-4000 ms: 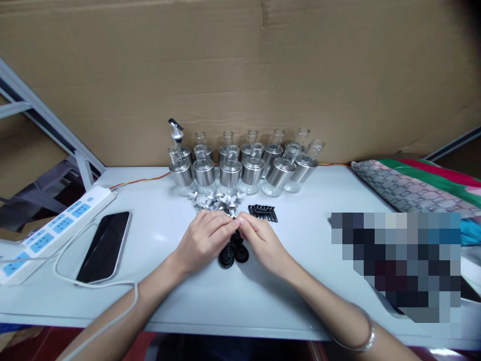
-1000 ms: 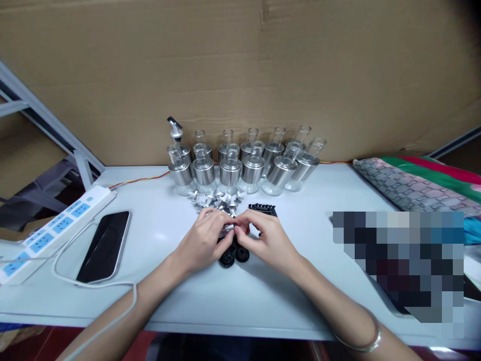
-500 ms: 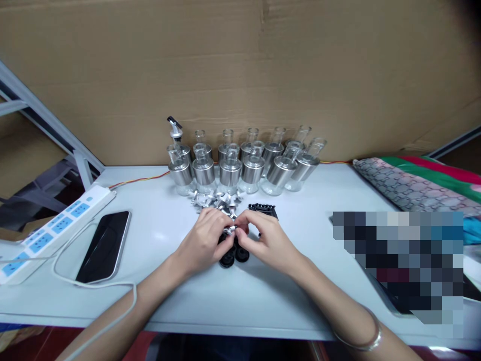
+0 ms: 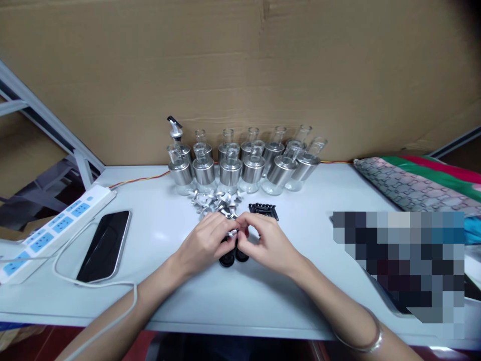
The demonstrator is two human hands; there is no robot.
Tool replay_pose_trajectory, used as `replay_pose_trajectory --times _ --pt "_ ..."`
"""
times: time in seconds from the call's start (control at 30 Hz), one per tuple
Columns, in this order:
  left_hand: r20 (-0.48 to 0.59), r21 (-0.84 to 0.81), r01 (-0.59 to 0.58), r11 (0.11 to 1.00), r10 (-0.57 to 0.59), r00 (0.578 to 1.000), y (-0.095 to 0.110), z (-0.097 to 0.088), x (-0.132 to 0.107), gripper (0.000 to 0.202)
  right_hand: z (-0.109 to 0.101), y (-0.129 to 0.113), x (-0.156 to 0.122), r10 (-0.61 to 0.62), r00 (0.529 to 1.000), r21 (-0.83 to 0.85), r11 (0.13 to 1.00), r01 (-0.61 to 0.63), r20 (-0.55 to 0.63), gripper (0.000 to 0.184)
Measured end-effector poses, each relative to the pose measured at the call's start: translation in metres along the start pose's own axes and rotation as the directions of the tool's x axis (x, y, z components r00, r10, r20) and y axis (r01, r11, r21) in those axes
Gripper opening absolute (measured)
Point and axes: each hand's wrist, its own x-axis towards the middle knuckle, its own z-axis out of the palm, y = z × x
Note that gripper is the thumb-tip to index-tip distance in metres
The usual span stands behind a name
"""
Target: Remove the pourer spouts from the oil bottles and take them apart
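My left hand is closed on a small silver pourer spout, mostly covered by my fingers. At the spout's right end my right hand pinches with thumb and forefinger; what lies in that pinch is too small to make out. Under both hands are round black stoppers, partly hidden. Just beyond my fingers is a pile of silver spouts. Small black levers lie in a row beyond my right hand.
Two rows of glass bottles with steel sleeves stand at the back; one bears a silver pourer with a black lever. A phone, a white cable and a power strip lie left. Folded cloth and a blurred-out object are right.
Both hands stay together over the stoppers. The fingers have shifted slightly, and the spout has turned a little between them. Bottles and piles have not moved.
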Motion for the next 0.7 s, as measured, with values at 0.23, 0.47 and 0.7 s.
replay_pose_trajectory --times 0.23,0.47,0.7 --pt "-0.008 0.002 0.013 1.000 -0.013 1.000 0.0012 0.0000 -0.0006 0.006 -0.0004 -0.0003 -0.0009 0.014 1.000 0.047 0.999 -0.015 0.007 0.006" --pt "-0.033 0.018 -0.008 1.000 0.009 0.999 0.0005 0.0003 -0.0010 0.004 0.0013 0.0030 -0.0010 -0.010 1.000 0.053 0.999 0.011 -0.012 0.009" --pt "-0.026 0.031 -0.017 0.999 0.018 1.000 -0.0008 0.0004 -0.0015 0.004 0.0025 0.0032 -0.0013 -0.020 1.000 0.050 0.999 0.021 -0.020 0.010"
